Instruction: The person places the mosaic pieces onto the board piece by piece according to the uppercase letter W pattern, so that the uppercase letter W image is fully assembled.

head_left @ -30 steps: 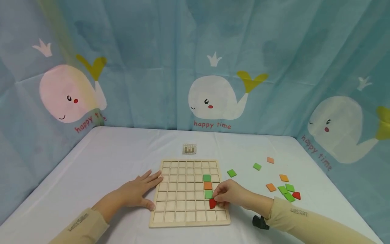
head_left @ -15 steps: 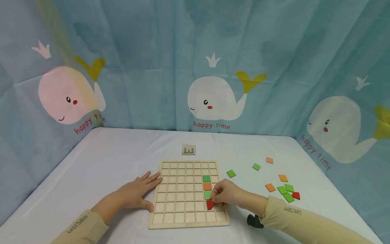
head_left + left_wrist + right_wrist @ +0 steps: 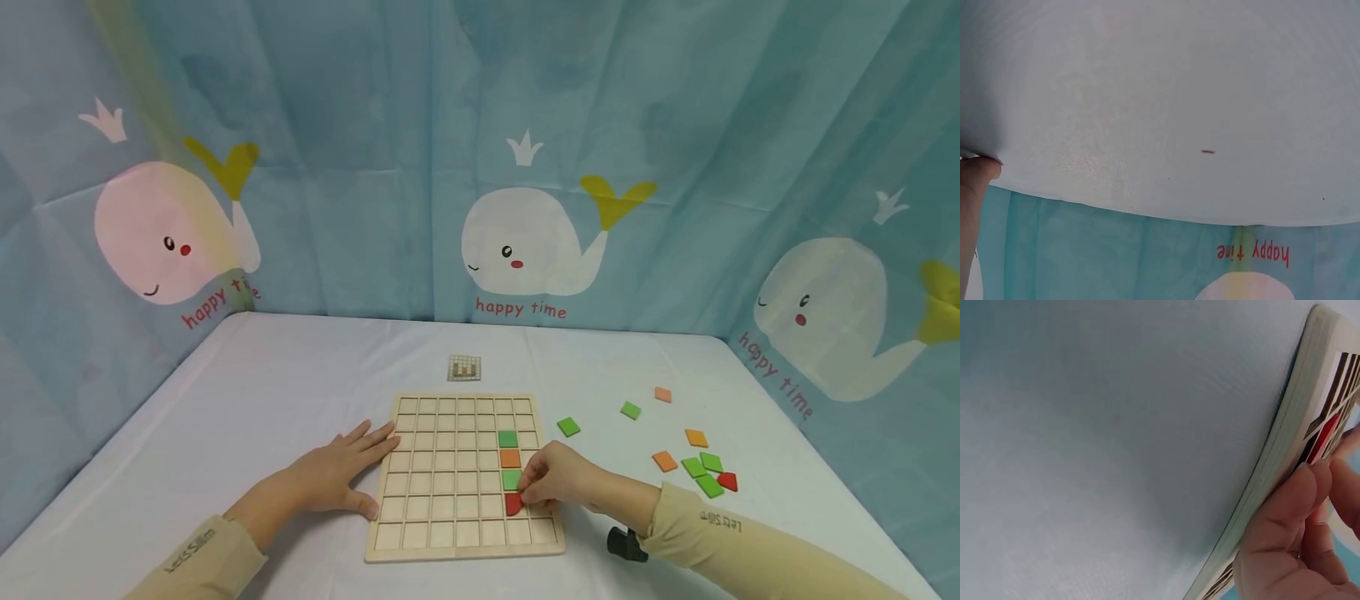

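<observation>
The wooden grid board (image 3: 450, 553) lies flat on the white table. My left hand (image 3: 341, 471) is spread at its left edge, fingertips and thumb touching the frame. My right hand (image 3: 558, 477) holds a red tile with a rounded corner (image 3: 512, 505) by its right side, at a cell near the board's lower right. Directly above it in the same column are a light green tile (image 3: 512, 480), an orange tile (image 3: 510, 458) and a green tile (image 3: 508, 438). In the right wrist view, thumb and fingers (image 3: 1300, 487) meet at the red tile (image 3: 1322, 440), partly hiding it.
Loose tiles lie to the right: green ones (image 3: 568, 427), orange ones (image 3: 664, 461) and another red tile (image 3: 727, 481). Behind the board is a small pattern card (image 3: 464, 368). A black object (image 3: 626, 544) shows beneath the right sleeve. A blue whale-print curtain (image 3: 360, 242) closes off the back.
The red tile has shifted slightly left and turned from slanted to square with its cell, my right hand moving with it. My left hand has stayed at the board's edge.
</observation>
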